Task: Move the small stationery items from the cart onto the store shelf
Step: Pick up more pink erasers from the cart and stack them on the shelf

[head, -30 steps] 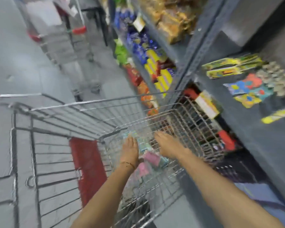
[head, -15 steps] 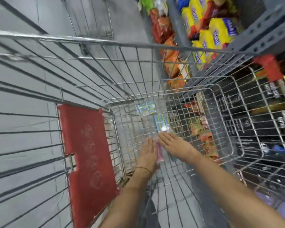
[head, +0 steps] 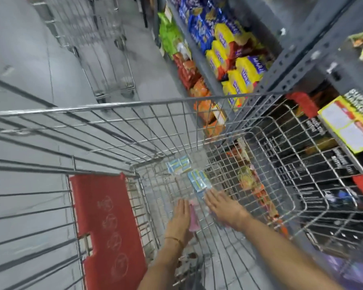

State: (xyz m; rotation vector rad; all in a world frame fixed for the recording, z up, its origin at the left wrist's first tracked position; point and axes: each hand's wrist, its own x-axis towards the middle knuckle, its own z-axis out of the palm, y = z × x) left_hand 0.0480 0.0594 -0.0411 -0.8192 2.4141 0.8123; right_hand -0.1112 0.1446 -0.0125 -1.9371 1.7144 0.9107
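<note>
At the far left the wire cart (head: 76, 114) fills most of the view, and its folded red seat flap (head: 107, 231) hangs against the near end of the basket. On the grey floor beyond it stands a second cart (head: 105, 59), blurred. Down on the cart's wire bottom the left hand (head: 181, 218) lies flat with its fingers (head: 181, 206) straight and together, pressed beside a pink packet (head: 193, 218) that touches the inner edge of the palm; whether the hand has hold of it cannot be told. Past the fingertips lie two blue-and-white packets: one (head: 178, 164) near the far end of the basket and another (head: 198, 181) just nearer. The right hand (head: 224, 208) reaches in beside the left, palm down and fingers (head: 210, 195) stretched out flat, their tips touching the near edge of the second blue packet; more packets seem to lie under this hand, but they are too blurred to count. So three small stationery packets can be counted in the cart. To the right, the grey metal shelf (head: 285, 65) holds rows of yellow, blue, orange and green snack packs, too many and too smeared to count. Further right a lower level carries a yellow box (head: 348, 126), seen through the cart's side.
</note>
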